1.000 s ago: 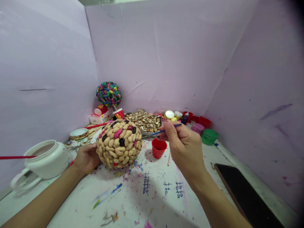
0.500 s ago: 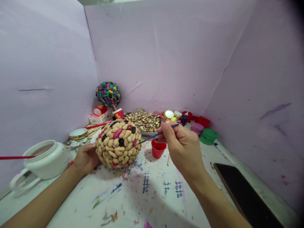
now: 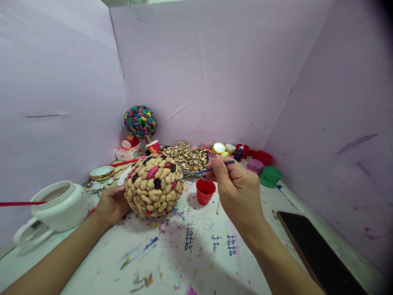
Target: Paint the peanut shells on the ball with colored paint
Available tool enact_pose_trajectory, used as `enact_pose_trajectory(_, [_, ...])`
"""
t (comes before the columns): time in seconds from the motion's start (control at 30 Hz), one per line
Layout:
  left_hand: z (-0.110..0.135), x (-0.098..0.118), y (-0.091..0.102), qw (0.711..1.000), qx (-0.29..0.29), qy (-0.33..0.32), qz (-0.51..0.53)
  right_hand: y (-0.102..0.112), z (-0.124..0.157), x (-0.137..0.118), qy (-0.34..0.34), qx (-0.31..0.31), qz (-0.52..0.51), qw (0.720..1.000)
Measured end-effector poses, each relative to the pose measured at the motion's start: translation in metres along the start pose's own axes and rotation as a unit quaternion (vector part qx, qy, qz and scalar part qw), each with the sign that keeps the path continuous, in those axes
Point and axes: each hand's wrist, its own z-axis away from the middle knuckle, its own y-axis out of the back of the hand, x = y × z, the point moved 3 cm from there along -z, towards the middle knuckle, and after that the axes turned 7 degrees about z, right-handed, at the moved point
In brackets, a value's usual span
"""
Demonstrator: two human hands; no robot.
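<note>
A ball covered in peanut shells (image 3: 154,185), a few painted pink and black, rests on the paint-splattered table (image 3: 196,254). My left hand (image 3: 111,204) cups its left side. My right hand (image 3: 236,190) pinches a thin blue paintbrush (image 3: 211,169), whose tip points at the ball's upper right side. A small red cup (image 3: 205,191) stands just below the brush, between the ball and my right hand.
A tray of loose peanut shells (image 3: 187,157) lies behind the ball, with paint pots (image 3: 260,164) to its right. A multicoloured shell ball (image 3: 140,121) stands at the back. A white pot (image 3: 59,205) with a red stick sits left, a dark tablet (image 3: 316,254) right.
The brush tip dipped toward the ball's right side half a second ago and has lifted back up a little. My left hand and the ball have stayed in place.
</note>
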Motion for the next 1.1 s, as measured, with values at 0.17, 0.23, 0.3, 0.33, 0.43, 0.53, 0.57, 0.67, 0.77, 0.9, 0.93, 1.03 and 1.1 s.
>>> enact_pose_trajectory(0.17, [-0.0022,0.0005,0.0019,1.000,-0.018,0.002,0.000,-0.0011,0.0003,-0.0021,0.016,-0.010,0.003,1.000])
enact_pose_trajectory(0.23, [-0.0033,0.0006,0.0026,1.000,-0.028,0.002,0.000,-0.0017,0.0001,-0.0019,0.021,-0.014,0.006,1.000])
enact_pose_trajectory(0.3, [-0.0046,0.0006,0.0035,0.999,-0.036,0.002,-0.001,-0.0016,-0.0001,-0.0013,0.022,-0.014,0.011,1.000])
enact_pose_trajectory(0.33, [-0.0052,0.0006,0.0041,0.999,-0.039,0.003,-0.001,-0.0013,-0.0001,-0.0010,0.021,-0.012,0.013,1.000])
enact_pose_trajectory(0.43, [-0.0068,0.0004,0.0056,0.999,-0.043,0.006,-0.002,-0.0001,0.0003,-0.0004,0.014,-0.005,0.015,1.000])
enact_pose_trajectory(0.53, [-0.0072,0.0003,0.0061,0.999,-0.046,0.009,-0.003,-0.0001,0.0010,-0.0008,0.011,-0.004,0.002,1.000])
enact_pose_trajectory(0.57, [-0.0072,0.0003,0.0061,0.999,-0.046,0.010,-0.004,-0.0004,0.0012,-0.0012,0.014,-0.005,-0.002,1.000])
enact_pose_trajectory(0.67, [-0.0070,0.0004,0.0065,0.999,-0.046,0.014,-0.008,-0.0018,0.0018,-0.0024,0.027,-0.009,-0.006,1.000])
enact_pose_trajectory(0.77, [-0.0079,0.0007,0.0077,0.999,-0.050,0.016,-0.011,-0.0029,0.0025,-0.0030,0.031,-0.019,-0.002,0.999])
enact_pose_trajectory(0.9, [-0.0092,0.0005,0.0085,0.998,-0.054,0.015,-0.013,-0.0032,0.0032,-0.0042,0.035,-0.024,0.006,0.999])
enact_pose_trajectory(0.93, [-0.0092,0.0003,0.0082,0.998,-0.054,0.014,-0.014,-0.0034,0.0033,-0.0047,0.040,-0.024,0.006,0.999])
enact_pose_trajectory(1.03, [-0.0079,-0.0001,0.0068,0.998,-0.051,0.011,-0.018,-0.0043,0.0037,-0.0050,0.052,-0.025,0.002,0.998])
enact_pose_trajectory(1.1, [-0.0065,-0.0001,0.0061,0.999,-0.047,0.010,-0.020,-0.0049,0.0039,-0.0038,0.049,-0.025,-0.001,0.998])
